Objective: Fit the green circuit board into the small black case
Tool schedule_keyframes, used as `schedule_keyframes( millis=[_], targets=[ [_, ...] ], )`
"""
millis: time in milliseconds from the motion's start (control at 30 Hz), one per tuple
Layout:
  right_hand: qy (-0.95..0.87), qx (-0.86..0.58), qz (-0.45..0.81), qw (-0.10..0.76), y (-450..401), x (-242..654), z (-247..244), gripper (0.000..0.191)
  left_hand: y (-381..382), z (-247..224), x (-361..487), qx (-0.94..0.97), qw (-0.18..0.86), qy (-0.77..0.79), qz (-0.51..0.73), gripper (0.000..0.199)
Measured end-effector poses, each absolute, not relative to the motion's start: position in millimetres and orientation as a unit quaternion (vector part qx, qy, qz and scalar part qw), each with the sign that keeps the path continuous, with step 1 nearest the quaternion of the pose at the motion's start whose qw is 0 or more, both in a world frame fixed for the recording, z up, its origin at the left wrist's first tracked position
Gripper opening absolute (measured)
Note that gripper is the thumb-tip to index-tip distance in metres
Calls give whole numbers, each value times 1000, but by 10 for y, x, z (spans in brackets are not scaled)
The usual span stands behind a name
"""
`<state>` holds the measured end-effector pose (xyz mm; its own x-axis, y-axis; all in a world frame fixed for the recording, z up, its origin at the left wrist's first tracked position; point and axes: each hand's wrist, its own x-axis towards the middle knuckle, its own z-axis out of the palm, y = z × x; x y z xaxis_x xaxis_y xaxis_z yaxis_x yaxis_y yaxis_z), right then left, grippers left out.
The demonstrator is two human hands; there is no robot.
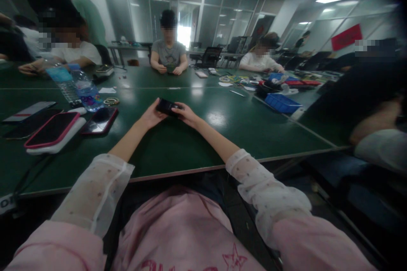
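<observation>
A small black rectangular object (165,108) is held between both hands just above the green table (197,144); its exact kind is not clear. My left hand (153,115) is closed around its left end, thumb along the near top edge. At the right end, my right hand (188,116) grips it with thumb and fingers, the fingertips lying on its upper face. Left of the hands lies a dark phone in a red case (100,121). Beyond that phone sits a coil of tan tape or cord (111,101).
Water bottles (85,89) stand at the left, near a pink-rimmed phone (52,129) on a white item. A blue basket (282,102) and tangled cables (238,79) lie at the right. A person in grey (169,53) sits opposite; others sit around.
</observation>
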<state>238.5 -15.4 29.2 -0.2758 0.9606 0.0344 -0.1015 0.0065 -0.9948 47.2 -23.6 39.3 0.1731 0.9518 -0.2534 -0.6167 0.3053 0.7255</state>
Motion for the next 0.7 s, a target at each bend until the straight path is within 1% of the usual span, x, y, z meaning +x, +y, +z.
schedule_keyframes(
  millis=[133,200,367,500,600,700],
  targets=[
    [-531,-384,590,472,-106,2430,299,69,-166,349,396,251,732,375,510,47],
    [-521,-375,598,481,-69,2458,285,67,-147,324,365,259,735,379,498,49],
    [-515,-352,620,477,-5,2502,244,61,-130,288,313,289,732,373,492,44],
    [-540,-337,619,459,2,2507,231,54,-128,300,300,315,728,373,481,38],
    [-550,-331,619,452,-1,2501,223,47,-139,330,306,322,722,389,474,42],
    [-559,-358,601,445,-5,2493,223,44,-144,352,320,308,718,404,476,47]
  ],
)
